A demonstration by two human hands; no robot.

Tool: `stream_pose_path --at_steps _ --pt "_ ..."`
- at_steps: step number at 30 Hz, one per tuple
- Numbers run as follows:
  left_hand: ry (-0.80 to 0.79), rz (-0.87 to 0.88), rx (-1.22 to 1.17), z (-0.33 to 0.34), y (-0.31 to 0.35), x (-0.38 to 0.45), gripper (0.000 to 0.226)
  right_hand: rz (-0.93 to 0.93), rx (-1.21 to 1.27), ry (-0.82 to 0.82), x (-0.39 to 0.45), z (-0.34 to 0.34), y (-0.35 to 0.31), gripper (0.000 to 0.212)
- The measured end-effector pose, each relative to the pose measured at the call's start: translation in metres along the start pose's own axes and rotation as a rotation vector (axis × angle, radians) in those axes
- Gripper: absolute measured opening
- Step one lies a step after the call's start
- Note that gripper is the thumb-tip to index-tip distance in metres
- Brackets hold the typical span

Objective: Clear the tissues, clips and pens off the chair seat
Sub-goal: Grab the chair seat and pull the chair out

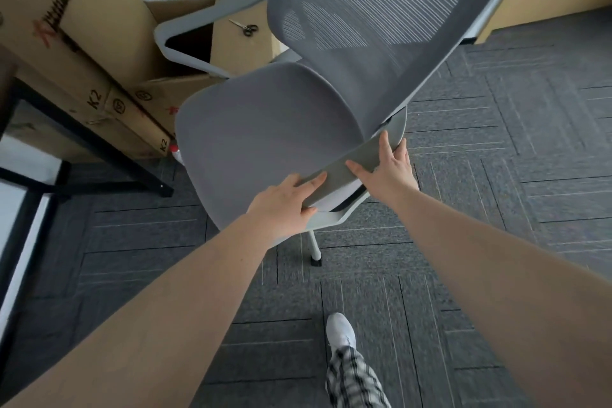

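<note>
Left grip (pixel 291 199) pinches seat (pixel 265 129) edge, thumb under. Right grip (pixel 387 166) spread flat, pressing pale rim (pixel 336 177). I see no tissues, clips, pens on seat. Seat looks stiff, may swivel; hold by rim.

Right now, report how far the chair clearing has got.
Done: the seat shows no tissues, clips or pens. In hand: the left hand grips the near armrest, the right hand rests on it. Left: nothing visible on the seat.
</note>
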State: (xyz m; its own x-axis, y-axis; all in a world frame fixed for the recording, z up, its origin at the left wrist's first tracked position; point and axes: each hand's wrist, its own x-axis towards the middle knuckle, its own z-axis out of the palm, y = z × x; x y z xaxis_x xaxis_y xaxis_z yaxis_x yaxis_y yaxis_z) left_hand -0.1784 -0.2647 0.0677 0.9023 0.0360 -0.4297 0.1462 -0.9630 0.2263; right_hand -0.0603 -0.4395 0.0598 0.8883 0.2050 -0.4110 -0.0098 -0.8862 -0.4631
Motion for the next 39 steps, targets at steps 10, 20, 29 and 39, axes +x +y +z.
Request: stream_pose_path --at_steps 10,20,29,39 --pt "-0.038 0.076 0.060 0.062 -0.023 -0.129 0.061 0.029 -0.032 -0.010 -0.148 0.058 0.020 0.096" --pt "-0.078 0.062 0.086 0.108 -0.045 -0.247 0.060 -0.003 0.051 0.031 -0.271 0.115 0.040 0.095" --pt "-0.039 -0.086 0.202 0.135 -0.035 -0.330 0.058 -0.054 0.127 -0.022 -0.313 0.118 0.069 0.113" --pt "0.124 -0.157 0.280 0.165 -0.024 -0.382 0.050 -0.118 0.158 -0.063 -0.357 0.149 0.061 0.107"
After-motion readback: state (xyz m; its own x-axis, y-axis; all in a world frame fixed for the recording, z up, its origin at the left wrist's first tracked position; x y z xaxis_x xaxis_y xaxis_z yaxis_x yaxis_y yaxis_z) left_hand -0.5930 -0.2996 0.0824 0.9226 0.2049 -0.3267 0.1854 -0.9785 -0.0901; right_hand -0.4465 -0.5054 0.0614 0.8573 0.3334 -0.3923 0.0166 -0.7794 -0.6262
